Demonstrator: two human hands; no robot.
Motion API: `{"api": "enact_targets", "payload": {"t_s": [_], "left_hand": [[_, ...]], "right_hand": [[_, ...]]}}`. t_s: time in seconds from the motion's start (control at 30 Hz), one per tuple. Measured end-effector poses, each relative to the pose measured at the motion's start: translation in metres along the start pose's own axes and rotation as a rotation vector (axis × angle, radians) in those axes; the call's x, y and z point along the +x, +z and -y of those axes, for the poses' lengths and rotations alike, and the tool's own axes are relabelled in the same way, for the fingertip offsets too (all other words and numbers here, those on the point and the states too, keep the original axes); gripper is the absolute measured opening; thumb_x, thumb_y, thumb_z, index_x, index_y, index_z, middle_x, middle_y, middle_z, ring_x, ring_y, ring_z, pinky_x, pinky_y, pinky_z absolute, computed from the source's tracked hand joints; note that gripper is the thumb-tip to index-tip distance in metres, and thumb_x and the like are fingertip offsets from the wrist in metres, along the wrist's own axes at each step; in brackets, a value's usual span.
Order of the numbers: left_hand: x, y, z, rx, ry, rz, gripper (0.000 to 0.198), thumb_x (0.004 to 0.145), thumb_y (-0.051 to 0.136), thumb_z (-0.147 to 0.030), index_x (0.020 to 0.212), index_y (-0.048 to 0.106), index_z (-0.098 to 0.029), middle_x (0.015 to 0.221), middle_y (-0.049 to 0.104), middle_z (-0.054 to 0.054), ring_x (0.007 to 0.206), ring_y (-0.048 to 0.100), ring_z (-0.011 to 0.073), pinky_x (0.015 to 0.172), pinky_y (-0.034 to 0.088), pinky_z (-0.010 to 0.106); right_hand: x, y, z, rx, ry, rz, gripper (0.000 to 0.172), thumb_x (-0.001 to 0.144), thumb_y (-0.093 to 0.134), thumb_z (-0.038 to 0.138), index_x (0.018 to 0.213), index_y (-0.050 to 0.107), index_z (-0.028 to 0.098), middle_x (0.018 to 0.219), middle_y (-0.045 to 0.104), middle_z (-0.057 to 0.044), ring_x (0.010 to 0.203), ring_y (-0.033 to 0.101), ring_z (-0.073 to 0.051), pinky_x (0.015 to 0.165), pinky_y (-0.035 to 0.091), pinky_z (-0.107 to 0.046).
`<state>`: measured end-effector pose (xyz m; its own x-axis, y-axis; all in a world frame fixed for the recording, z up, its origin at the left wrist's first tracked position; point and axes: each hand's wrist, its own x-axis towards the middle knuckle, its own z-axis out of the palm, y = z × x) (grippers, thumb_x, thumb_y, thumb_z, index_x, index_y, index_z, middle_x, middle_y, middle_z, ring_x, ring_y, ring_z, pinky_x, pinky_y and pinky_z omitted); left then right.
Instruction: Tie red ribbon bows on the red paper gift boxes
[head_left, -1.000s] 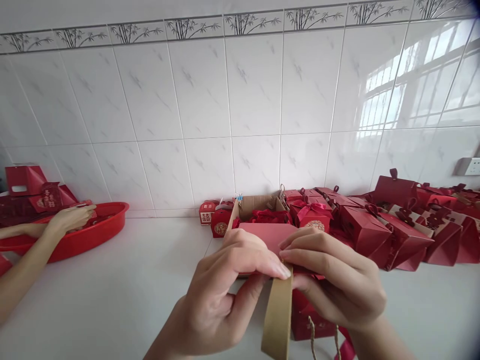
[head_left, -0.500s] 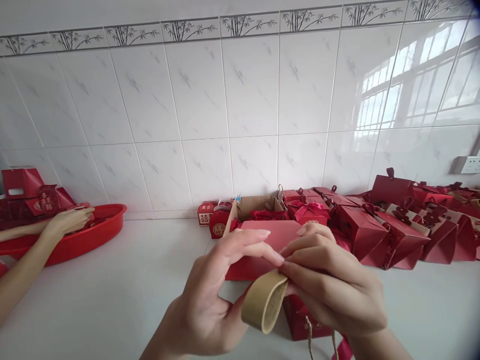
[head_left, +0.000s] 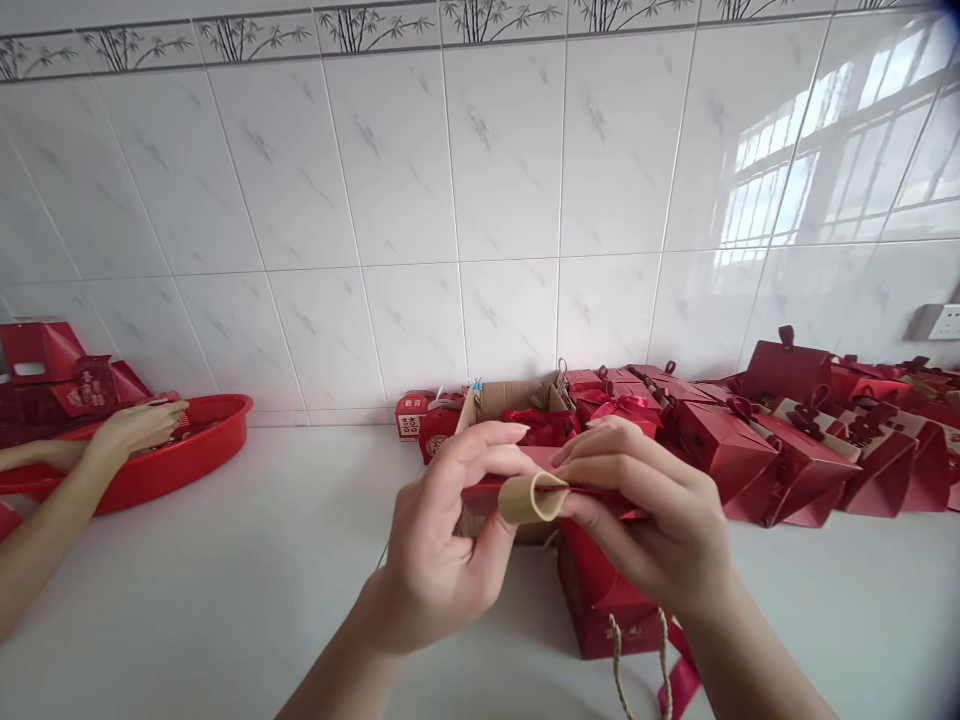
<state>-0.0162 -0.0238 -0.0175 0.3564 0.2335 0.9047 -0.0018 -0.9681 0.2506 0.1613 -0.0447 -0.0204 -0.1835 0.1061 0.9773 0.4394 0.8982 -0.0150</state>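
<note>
Both of my hands are raised above the counter around a red paper piece (head_left: 487, 494), probably a gift box. A beige strap (head_left: 519, 500), curved into a loop, sits at its near edge. The thumb and fingers of my left hand (head_left: 448, 535) close about the loop from the left. My right hand (head_left: 652, 505) pinches the red edge and the end of the strap, its fingertips partly hidden. Under my right hand a red gift bag (head_left: 600, 590) with twisted cord handles rests on the counter, a red ribbon (head_left: 682, 680) beside it.
Behind my hands stands an open cardboard box (head_left: 517, 396) holding red items. Many red gift boxes (head_left: 724, 445) line the wall on the right. At left, a co-worker's hand (head_left: 139, 428) reaches over a red plastic basin (head_left: 217, 440). A small red box (head_left: 410, 418) stands by the wall.
My hands have lifted and tilted the red paper piece, so it now shows nearly edge-on. The beige loop has risen and looks shorter. More of the red bag below is visible.
</note>
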Motion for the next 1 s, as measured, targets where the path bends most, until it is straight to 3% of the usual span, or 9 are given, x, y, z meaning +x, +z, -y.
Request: {"api": "enact_targets", "payload": {"t_s": [0.17,0.3,0.43,0.63,0.77,1.0], "left_hand": [[-0.001,-0.002,0.008,0.160,-0.001,0.022,0.052,0.081,0.054,0.003,0.126,0.042,-0.020,0.097,0.069,0.003,0.093,0.065,0.0163,0.087,0.054,0.031],[-0.001,0.000,0.015,0.255,0.041,0.005,0.045,0.081,0.054,0.002,0.120,0.047,-0.020,0.103,0.068,0.006,0.099,0.064,0.0181,0.089,0.054,0.032],[0.000,0.002,0.020,0.231,-0.011,-0.001,0.045,0.082,0.054,0.001,0.120,0.046,-0.020,0.098,0.069,0.005,0.093,0.066,0.0155,0.083,0.056,0.026],[0.000,0.003,0.019,0.156,-0.008,-0.040,0.046,0.080,0.055,0.003,0.120,0.047,-0.018,0.092,0.068,0.003,0.089,0.066,0.0144,0.084,0.055,0.025],[-0.001,0.004,0.017,0.152,-0.004,-0.065,0.039,0.077,0.058,0.004,0.110,0.053,-0.017,0.094,0.066,0.004,0.093,0.066,0.0153,0.082,0.056,0.024],[-0.001,0.004,0.018,0.124,-0.026,-0.065,0.035,0.079,0.058,0.000,0.109,0.055,-0.017,0.103,0.067,0.007,0.081,0.067,0.0142,0.074,0.058,0.025]], "right_hand": [[-0.002,-0.002,-0.001,0.060,0.229,0.122,0.023,0.086,0.061,0.014,0.107,0.065,0.020,0.094,0.067,-0.006,0.088,0.063,-0.018,0.073,0.054,-0.031],[-0.003,0.000,-0.003,0.080,0.291,0.118,0.015,0.087,0.058,0.014,0.100,0.064,0.020,0.090,0.067,-0.004,0.082,0.064,-0.015,0.067,0.055,-0.026],[-0.004,0.006,-0.007,0.073,0.342,0.101,0.008,0.087,0.058,0.014,0.093,0.060,0.019,0.086,0.065,-0.004,0.076,0.063,-0.015,0.060,0.054,-0.024],[-0.008,0.014,-0.008,-0.011,0.191,0.000,0.009,0.088,0.054,0.010,0.087,0.056,0.019,0.084,0.060,-0.005,0.081,0.062,-0.016,0.063,0.053,-0.026],[-0.008,0.015,-0.007,-0.060,0.111,-0.029,0.013,0.087,0.052,0.007,0.088,0.056,0.019,0.083,0.060,-0.005,0.081,0.061,-0.017,0.066,0.054,-0.030],[-0.005,0.015,-0.006,-0.058,0.029,-0.058,0.015,0.085,0.054,0.004,0.088,0.060,0.018,0.079,0.061,-0.006,0.080,0.061,-0.019,0.067,0.055,-0.034]]}}
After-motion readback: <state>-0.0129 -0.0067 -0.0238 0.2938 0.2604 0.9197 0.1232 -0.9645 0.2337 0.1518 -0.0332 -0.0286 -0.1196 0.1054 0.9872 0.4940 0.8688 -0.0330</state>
